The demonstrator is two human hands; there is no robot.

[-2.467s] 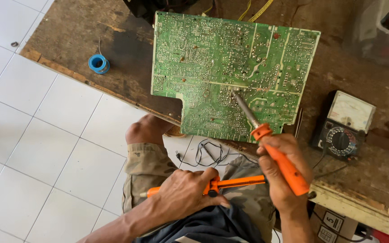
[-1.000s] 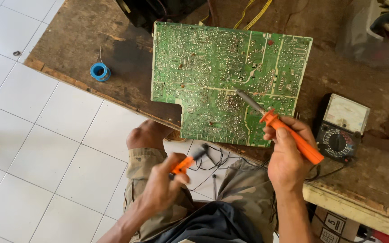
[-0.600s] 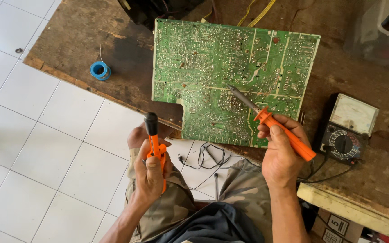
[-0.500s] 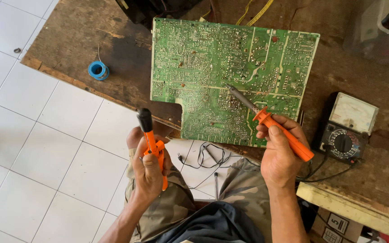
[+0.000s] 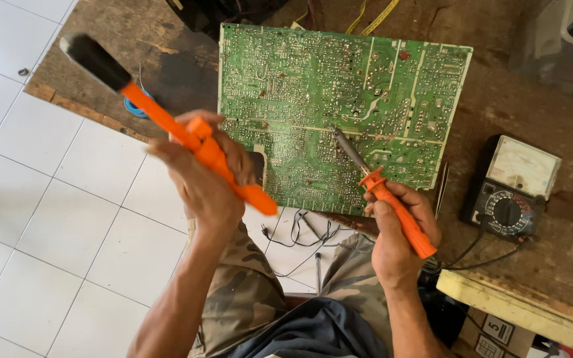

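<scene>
A large green circuit board lies solder side up on the worn wooden bench. My right hand grips an orange-handled soldering iron, its metal tip touching the board near its middle. My left hand is raised in front of the board's left edge and holds an orange desoldering pump with a black plunger knob pointing up and to the left.
An analog multimeter with black leads sits right of the board. A blue solder spool lies on the bench behind the pump. Dark equipment stands at the top. White tiled floor spreads to the left; my knees are under the bench edge.
My left hand has lifted the orange pump from my lap up to board height, swinging its black end up and left. The soldering iron stays on the board.
</scene>
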